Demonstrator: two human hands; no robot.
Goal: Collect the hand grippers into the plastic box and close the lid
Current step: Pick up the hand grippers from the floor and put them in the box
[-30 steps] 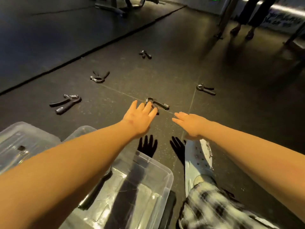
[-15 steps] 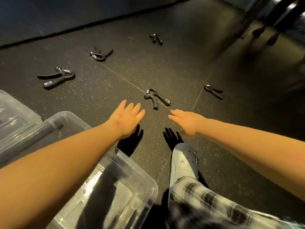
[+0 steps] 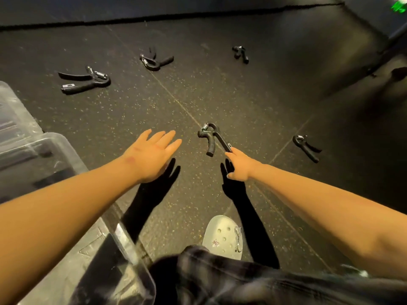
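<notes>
Several black hand grippers lie on the dark speckled floor. The nearest hand gripper (image 3: 211, 137) lies just ahead of my right hand (image 3: 240, 165), whose fingertips reach the end of its longer handle. My left hand (image 3: 154, 154) hovers flat, fingers straight, to the left of that gripper and holds nothing. Others lie at the right (image 3: 306, 146), far left (image 3: 84, 80), upper middle (image 3: 154, 60) and far back (image 3: 240, 54). The clear plastic box (image 3: 123, 243) stands at the lower left under my left forearm.
A clear lid (image 3: 15, 119) lies to the left of the box. My foot in a pale perforated clog (image 3: 222, 236) and a plaid trouser leg are at the bottom centre. A black seam line crosses the floor at the back.
The view has tilted down and moved closer to the floor. My right hand has reached forward to the nearest gripper's handle tip. My left hand has stayed flat beside it.
</notes>
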